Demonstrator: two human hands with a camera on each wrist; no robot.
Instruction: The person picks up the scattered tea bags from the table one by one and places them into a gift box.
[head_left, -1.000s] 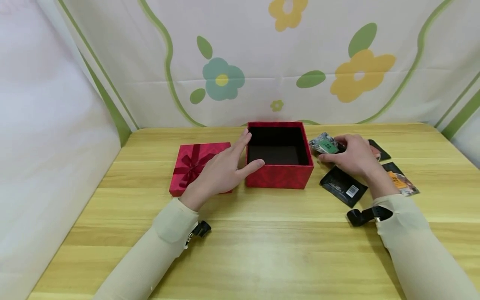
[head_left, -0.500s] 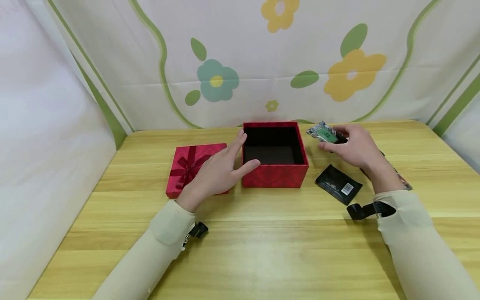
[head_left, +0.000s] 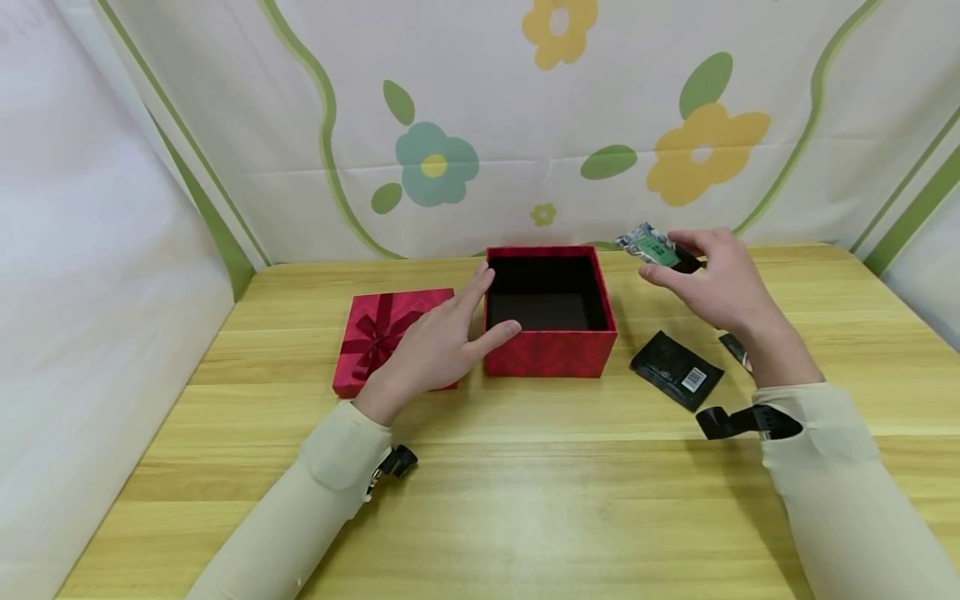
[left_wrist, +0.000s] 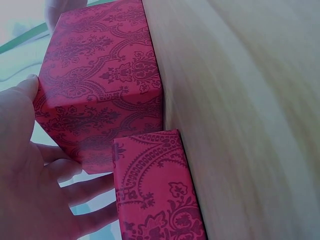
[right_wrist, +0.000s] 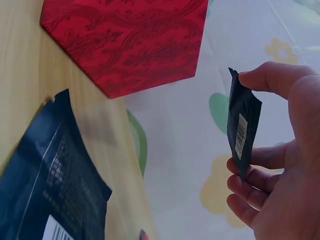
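Observation:
My right hand (head_left: 723, 279) pinches a small flat sachet (head_left: 651, 247) between thumb and fingers, lifted above the table. Its upper face has a green label; the dark back with a barcode shows in the right wrist view, where the sachet (right_wrist: 242, 127) stands on edge. An open-topped red box (head_left: 551, 354) with a dark, bare inside sits at the middle. With fingers extended, my left hand (head_left: 431, 342) touches the box's left side, its thumb at the front corner. Partly under that hand lies the red box lid (head_left: 356, 367) with a ribbon bow.
A black sachet (head_left: 677, 371) lies barcode up, right of the box. Another sachet (head_left: 735, 350) is mostly hidden by my right wrist. Behind the wooden table (head_left: 525, 500) hangs a flowered curtain (head_left: 510, 183); a white cloth (head_left: 97, 250) borders the left.
My right hand has raised the green-labelled sachet off the table, up and slightly away. The view shifted a little. My left hand stays at the box.

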